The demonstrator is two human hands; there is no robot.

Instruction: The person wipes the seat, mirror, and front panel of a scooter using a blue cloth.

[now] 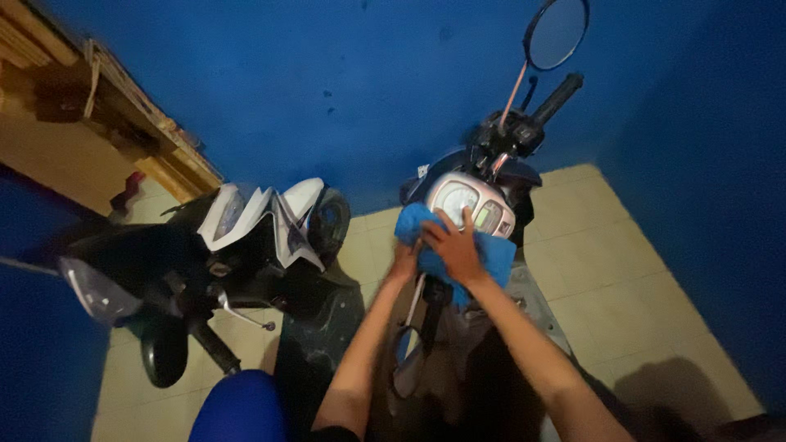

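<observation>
Pressing our right hand point(455, 247) flat, fingers spread, on the blue cloth point(491, 250) over the scooter's dashboard point(473, 199), we tuck our left hand point(404, 260) beside it, its grip hidden; a second scooter point(246, 237) stands left.

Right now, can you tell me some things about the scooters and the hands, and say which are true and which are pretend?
1. The right hand lies flat on a blue cloth. True.
2. The cloth is red. False: it is blue.
3. The cloth sits just below the scooter's round dial panel. True.
4. The wall behind the scooters is yellow. False: it is blue.
5. A second scooter with a white front stands to the left. True.
6. The left hand holds the round mirror. False: it is down at the cloth's edge, far from the mirror.
</observation>
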